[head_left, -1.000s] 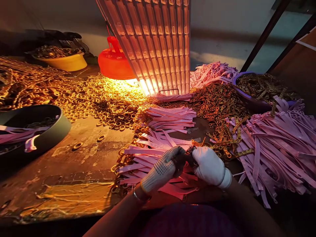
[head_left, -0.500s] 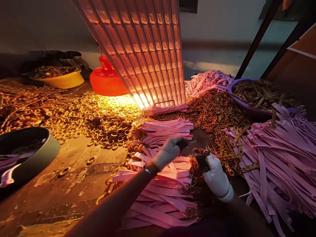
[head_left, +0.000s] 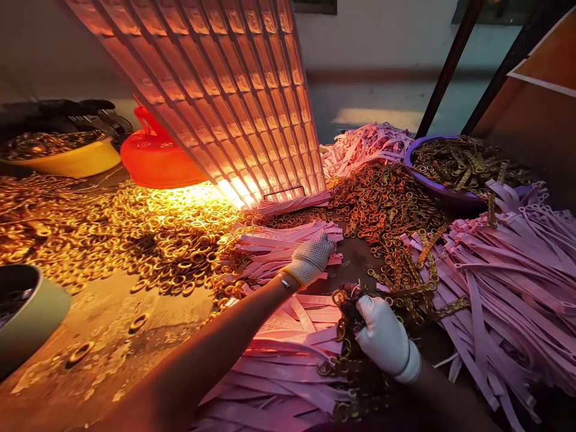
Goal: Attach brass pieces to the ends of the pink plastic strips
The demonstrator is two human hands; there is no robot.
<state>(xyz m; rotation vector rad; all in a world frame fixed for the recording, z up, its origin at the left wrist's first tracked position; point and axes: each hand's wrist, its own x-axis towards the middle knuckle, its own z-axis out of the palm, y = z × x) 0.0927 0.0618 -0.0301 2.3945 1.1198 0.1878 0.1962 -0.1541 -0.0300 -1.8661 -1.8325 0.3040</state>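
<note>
My left hand (head_left: 314, 259), in a dotted knit glove, lies on the right ends of a stack of pink straps (head_left: 265, 243). Its fingers curl down around a strap end, and the fingertips are partly hidden. Lower right, my right hand (head_left: 382, 336) wears a white glove with dark fingertips. It is closed on a gold ring (head_left: 337, 297) that pokes out at its left side; whatever else is in the fingers is hidden. Below the hands spread more pink straps (head_left: 274, 384) with gold links attached along their edges.
A heap of gold rings (head_left: 175, 246) glows under a red lamp (head_left: 157, 159) beside a ribbed translucent panel (head_left: 225, 90). Gold chain links (head_left: 378, 198) lie behind my hands. A purple basin (head_left: 411, 162), a yellow basin (head_left: 85, 159), a round tub (head_left: 49, 312) and pink straps (head_left: 508, 276) surround them.
The view has shifted right. My left hand has drawn back and closed over the strap ends. My right hand stays near the same straps, still holding the ring.
</note>
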